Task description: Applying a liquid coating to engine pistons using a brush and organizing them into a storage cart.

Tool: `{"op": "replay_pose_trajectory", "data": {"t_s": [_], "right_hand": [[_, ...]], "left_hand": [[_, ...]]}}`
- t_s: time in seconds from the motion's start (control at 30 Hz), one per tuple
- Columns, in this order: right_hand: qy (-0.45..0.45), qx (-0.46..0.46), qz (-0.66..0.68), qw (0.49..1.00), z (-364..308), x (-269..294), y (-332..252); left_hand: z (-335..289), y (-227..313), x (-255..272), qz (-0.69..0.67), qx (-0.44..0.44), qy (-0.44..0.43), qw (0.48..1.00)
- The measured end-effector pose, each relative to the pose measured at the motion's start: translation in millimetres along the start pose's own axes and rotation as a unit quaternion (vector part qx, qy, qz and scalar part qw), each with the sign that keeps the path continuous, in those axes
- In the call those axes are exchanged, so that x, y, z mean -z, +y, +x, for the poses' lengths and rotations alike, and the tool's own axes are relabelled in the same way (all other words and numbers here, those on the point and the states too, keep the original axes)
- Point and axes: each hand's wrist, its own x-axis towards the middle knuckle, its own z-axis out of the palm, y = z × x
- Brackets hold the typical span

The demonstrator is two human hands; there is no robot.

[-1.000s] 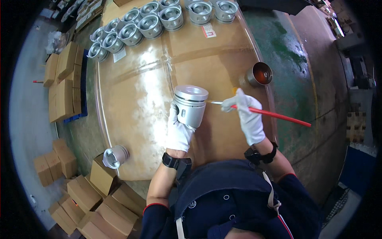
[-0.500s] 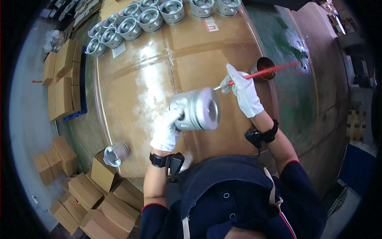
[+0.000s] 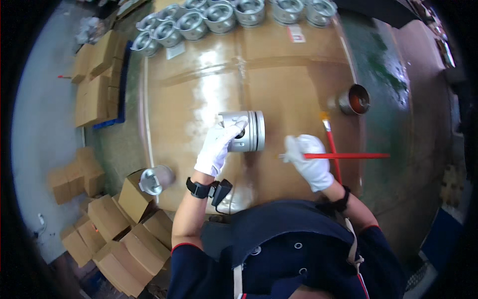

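My left hand [image 3: 219,147] in a white glove is closed around a silver metal piston [image 3: 244,132], its grooved end toward the right. To the right, my gloved right hand [image 3: 307,157] pinches a thin brush with a long red handle [image 3: 358,156]; its small tip by the fingers is blurred. That tip is apart from the piston. A second red-handled brush [image 3: 328,133] with yellowish bristles lies on the table, partly crossed by the held handle and by my hand. Beyond it, near the right table edge, stands a metal cup [image 3: 356,99] with reddish-brown contents.
Several pistons [image 3: 219,19] stand in rows at the far table edge. Another piston [image 3: 157,179] sits at the near left corner of the brown-covered table [image 3: 286,89]. Cardboard boxes [image 3: 94,102] are stacked on a blue pallet at left, and opened cartons [image 3: 132,259] lie at lower left.
My right hand has drawn nearer to me, away from the cup, exposing the second brush. The piston has turned from showing its flat end to showing its side. The whole view has shifted.
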Motion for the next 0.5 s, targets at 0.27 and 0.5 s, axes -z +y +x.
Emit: {"op": "replay_pose_trajectory", "data": {"t_s": [0.27, 0.5], "right_hand": [[0.089, -0.239, 0.175, 0.951, 2.3, 27.9, 32.7], [0.102, -0.286, 0.175, 0.937, 7.5, 25.6, 45.8]], "left_hand": [[140.3, 65.8, 176.4, 0.615, -0.14, 0.218, 0.745], [232.0, 132.6, 251.6, 0.751, -0.082, 0.312, 0.576]]}}
